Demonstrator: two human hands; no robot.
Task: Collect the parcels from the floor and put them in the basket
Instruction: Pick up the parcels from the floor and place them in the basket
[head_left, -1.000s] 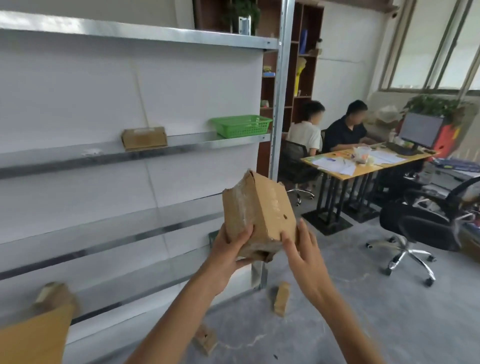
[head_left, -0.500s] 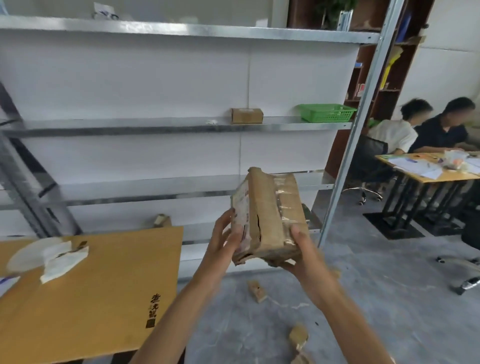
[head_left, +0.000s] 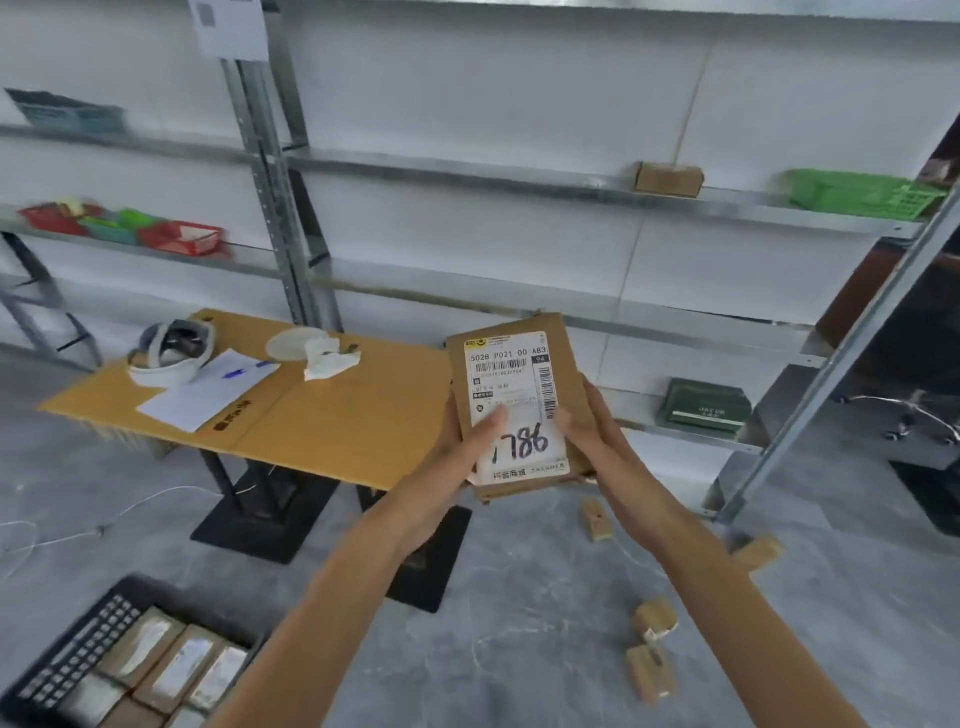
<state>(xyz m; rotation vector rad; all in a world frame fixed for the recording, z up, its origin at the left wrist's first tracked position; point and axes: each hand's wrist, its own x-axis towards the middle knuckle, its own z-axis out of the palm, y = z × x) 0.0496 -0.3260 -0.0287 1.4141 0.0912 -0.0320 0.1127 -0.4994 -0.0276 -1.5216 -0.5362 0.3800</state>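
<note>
I hold a brown cardboard parcel (head_left: 566, 353) upright in front of me, its white label with "1786" facing me. My left hand (head_left: 457, 452) grips its left edge, thumb on the label. My right hand (head_left: 592, 426) grips its right edge, thumb on the label too. The black basket (head_left: 67, 654) sits on the floor at the lower left with several taped parcels inside. Small parcels lie on the grey floor to the right: one (head_left: 595, 519) just below my hands, two (head_left: 654, 618) (head_left: 649, 673) nearer me, another (head_left: 758, 553) by the shelf post.
A low yellow table (head_left: 332, 421) stands left of my hands, carrying a headset, paper, pen and tissue. Metal shelving (head_left: 519, 176) runs across the back with a brown box (head_left: 667, 179), a green basket (head_left: 857, 195) and red trays (head_left: 182, 239).
My view has swung left and down, so the table and basket have come into sight. I have turned the parcel so its label faces me.
</note>
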